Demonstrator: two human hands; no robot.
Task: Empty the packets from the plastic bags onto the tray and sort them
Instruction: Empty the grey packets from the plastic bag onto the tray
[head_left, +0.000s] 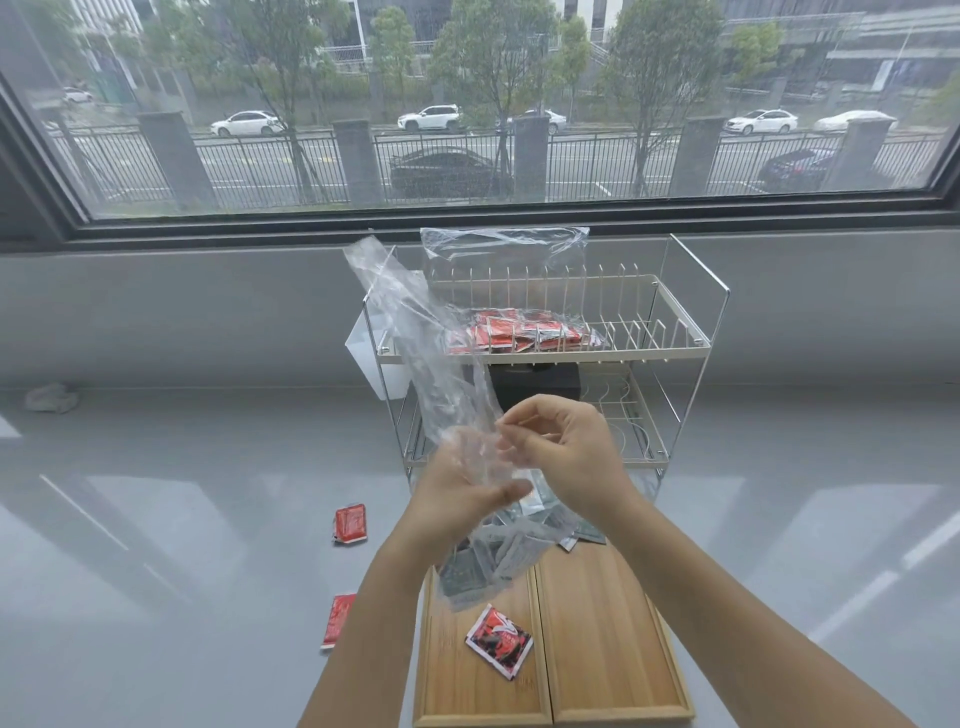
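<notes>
1. While both hands work at chest height in the head view, the left hand (462, 493) has its fingers curled round the lower part of a clear plastic bag (415, 338), and the right hand (561, 447) pinches the film just beside the left fingertips; the bag's loose end rises up and away from them.
2. Directly below the fingers, grey packets (478, 564) lie heaped at the far end of the wooden tray (602, 649), some seemingly under film, though the clear plastic makes that hard to judge. A red packet (500, 643) lies on the tray, nearer the person than the fingers.
3. Risk: the grey heap spills over the tray's far rim, so a careless shake could send packets onto the floor. Two red packets (350, 524) already lie off the tray, left of the fingers.
4. Beyond the fingers stands a wire rack (649, 332) holding more red packets (519, 332) and a second bag (504, 244).
5. Everything rests on a glossy grey floor (182, 519) below a wide window (467, 104) facing a street.
</notes>
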